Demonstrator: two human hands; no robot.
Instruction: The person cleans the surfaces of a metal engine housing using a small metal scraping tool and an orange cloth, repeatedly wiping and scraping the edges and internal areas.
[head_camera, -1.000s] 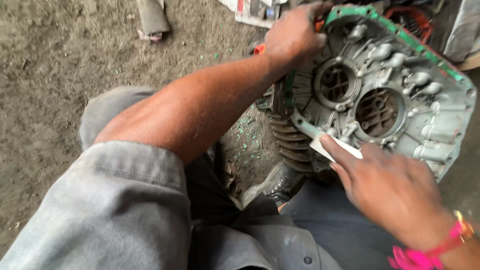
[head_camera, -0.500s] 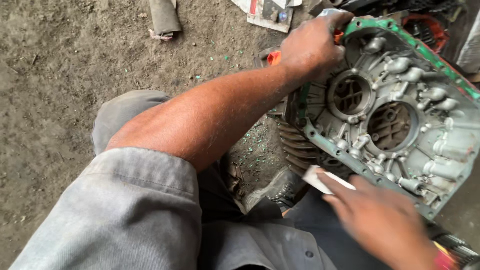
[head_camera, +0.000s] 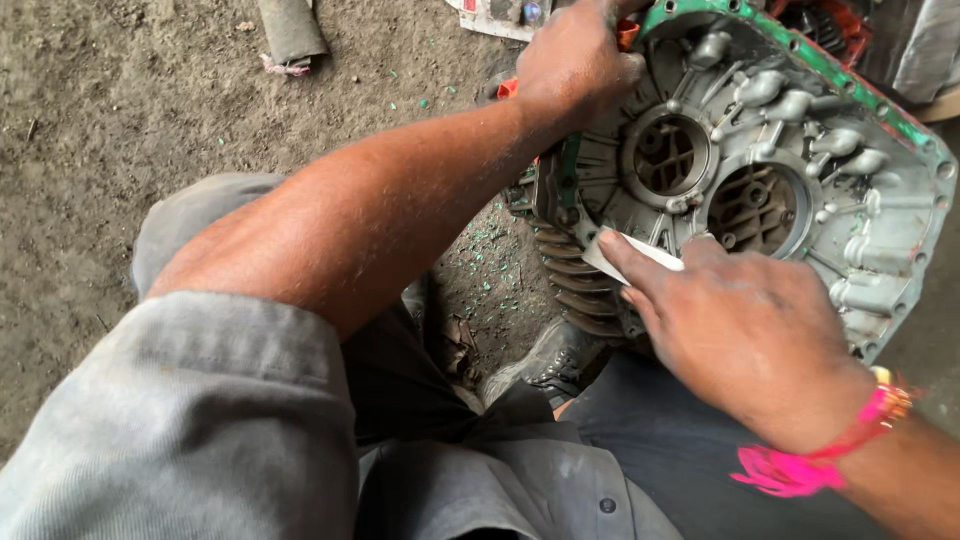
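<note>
The right hand (head_camera: 745, 335), fingers clamped on a pale flat scraper (head_camera: 630, 257), has returned to the engine cover's (head_camera: 860, 215) lower-left rim; the left hand (head_camera: 575, 65) still grips its top edge.

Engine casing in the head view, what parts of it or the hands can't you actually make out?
- Engine casing: top and right cut off by frame edge.
- Its near rim: hidden under the right hand.
- Pale flat scraper: mostly covered by right fingers.
- Left hand: fingertips hidden behind the casing's rim.
</note>
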